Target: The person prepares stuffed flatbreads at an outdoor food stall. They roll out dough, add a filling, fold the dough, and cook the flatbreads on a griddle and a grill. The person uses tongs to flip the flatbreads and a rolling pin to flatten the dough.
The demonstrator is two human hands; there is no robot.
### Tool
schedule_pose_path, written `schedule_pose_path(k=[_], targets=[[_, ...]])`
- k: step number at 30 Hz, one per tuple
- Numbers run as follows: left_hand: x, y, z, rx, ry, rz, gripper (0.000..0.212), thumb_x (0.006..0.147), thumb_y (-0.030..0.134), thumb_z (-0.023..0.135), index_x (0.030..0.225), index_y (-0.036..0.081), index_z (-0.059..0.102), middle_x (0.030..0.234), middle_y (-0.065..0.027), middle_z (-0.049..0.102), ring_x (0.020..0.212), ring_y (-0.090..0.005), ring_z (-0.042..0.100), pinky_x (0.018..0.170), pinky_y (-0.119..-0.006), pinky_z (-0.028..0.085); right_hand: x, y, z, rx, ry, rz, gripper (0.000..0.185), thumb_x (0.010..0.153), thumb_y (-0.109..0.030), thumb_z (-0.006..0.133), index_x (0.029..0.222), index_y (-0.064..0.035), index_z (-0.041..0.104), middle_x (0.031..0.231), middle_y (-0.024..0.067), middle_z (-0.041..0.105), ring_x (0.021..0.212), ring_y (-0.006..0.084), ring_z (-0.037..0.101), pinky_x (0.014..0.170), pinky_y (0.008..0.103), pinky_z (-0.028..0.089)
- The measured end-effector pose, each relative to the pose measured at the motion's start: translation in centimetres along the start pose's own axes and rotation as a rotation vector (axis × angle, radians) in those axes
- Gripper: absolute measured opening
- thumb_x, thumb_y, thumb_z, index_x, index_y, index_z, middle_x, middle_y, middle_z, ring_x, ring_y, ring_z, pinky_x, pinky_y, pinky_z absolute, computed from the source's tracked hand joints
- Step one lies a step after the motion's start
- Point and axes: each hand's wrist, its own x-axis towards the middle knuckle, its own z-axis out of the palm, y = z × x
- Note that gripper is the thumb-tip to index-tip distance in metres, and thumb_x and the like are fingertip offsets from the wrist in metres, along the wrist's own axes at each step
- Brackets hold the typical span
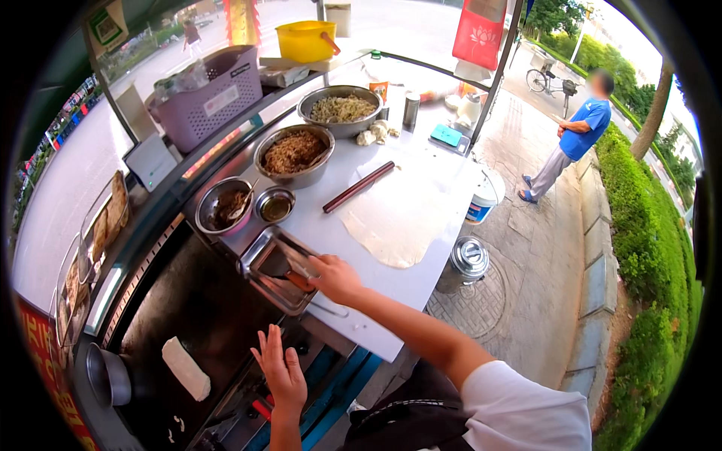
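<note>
My right hand (339,280) reaches over a rectangular steel tray (293,307) at the table's near left corner. Its fingers grip a flat tool (294,258), blurred, so its exact kind is unclear. Just beneath lies a brown wooden handle (300,281) in the tray. Palm up and fingers spread, my left hand (280,366) hangs at the griddle's near edge and holds nothing. A pale folded slab of dough (186,369) lies on the dark griddle (186,299). On the table, a thin rolled sheet of dough (389,231) is spread beside a dark red rolling pin (359,187).
Steel bowls hold brown filling (296,151), shredded filling (344,108), dark sauce (228,208) and oil (276,208). A purple basket (211,101) stands behind the griddle; wire racks (79,282) hold flatbreads. A lidded steel pot (469,259) stands right. A person (584,129) stands on the pavement.
</note>
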Motion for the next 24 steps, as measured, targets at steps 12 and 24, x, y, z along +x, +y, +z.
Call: schedule_pose_path(k=[12,24], targets=[[8.0,15.5,19.2,-0.006,0.018,-0.307,0.043,0.097,0.024,0.044,0.132,0.000,0.049,0.130,-0.0194,0.054,0.131,-0.0388,0.040,0.113,-0.054,0.014,16.9,33.7,-8.6,-0.469,-0.113,-0.302,0.064,0.095,-0.049,0.041,0.150,-0.0177,0.025,0.158,0.0088,0.015,0.146,0.0291,0.010,0.114,0.0565,0.007],[14.1,15.7,33.1,0.211,-0.072,-0.293,0.056,0.095,0.032,0.049,0.143,0.007,0.036,0.149,-0.0155,0.033,0.140,-0.0384,0.024,0.111,-0.060,0.012,25.5,30.4,-9.5,-0.243,-0.026,-0.192,0.061,0.096,-0.040,0.045,0.143,-0.0027,0.033,0.152,0.0178,0.025,0.142,0.0367,0.019,0.112,0.0571,0.017]])
